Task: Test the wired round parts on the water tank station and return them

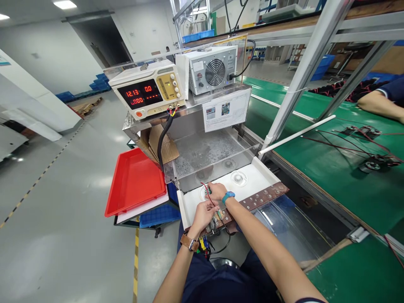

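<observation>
My right hand (217, 192) is closed over a small dark-and-green part (208, 191), mostly hidden by the fingers, above the white tray (251, 170). A thin red wire (208, 194) runs from this part toward my left hand (204, 215). The fingertips of that hand are pinched together around the wire's lower end. Just beside them a green-sleeved clip (219, 214) stands at the brown terminal strip (265, 194), with a black cable leading down from it. Round clear fixtures (239, 178) sit in the white tray.
Behind the tray, a power supply (148, 90) with lit red digits and a fan-backed unit (214, 69) stand on a metal shelf. A red tray (134, 181) is at left. On the green conveyor (331, 168) lie wired motor assemblies (375, 163); another person's arm (380, 104) rests beyond.
</observation>
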A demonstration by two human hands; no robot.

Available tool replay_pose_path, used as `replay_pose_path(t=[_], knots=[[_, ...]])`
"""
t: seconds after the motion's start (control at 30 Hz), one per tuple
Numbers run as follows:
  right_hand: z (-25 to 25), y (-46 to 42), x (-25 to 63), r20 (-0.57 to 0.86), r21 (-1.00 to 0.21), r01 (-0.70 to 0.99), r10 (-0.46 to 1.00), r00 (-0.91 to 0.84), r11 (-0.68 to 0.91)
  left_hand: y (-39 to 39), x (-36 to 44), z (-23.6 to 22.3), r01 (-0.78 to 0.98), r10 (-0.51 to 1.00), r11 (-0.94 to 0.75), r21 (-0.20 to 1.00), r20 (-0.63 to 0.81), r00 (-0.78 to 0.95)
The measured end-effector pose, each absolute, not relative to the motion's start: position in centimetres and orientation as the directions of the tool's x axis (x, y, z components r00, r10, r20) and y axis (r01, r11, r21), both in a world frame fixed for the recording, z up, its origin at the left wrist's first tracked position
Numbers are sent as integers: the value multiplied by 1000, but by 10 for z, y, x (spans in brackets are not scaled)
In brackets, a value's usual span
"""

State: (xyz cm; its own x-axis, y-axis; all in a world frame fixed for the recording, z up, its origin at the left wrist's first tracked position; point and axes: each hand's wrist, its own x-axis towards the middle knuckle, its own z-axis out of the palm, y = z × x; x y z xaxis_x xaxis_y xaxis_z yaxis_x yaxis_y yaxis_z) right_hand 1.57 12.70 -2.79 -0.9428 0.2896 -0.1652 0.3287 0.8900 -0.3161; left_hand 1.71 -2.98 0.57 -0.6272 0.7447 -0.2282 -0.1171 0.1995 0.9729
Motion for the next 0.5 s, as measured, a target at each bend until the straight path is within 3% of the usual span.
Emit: replay_pose_path(t=[0.5], knots=[[-27,126,15,-170,-330,335,293,-941,882,-30,18,12,-132,716,216,967,-249,-653]])
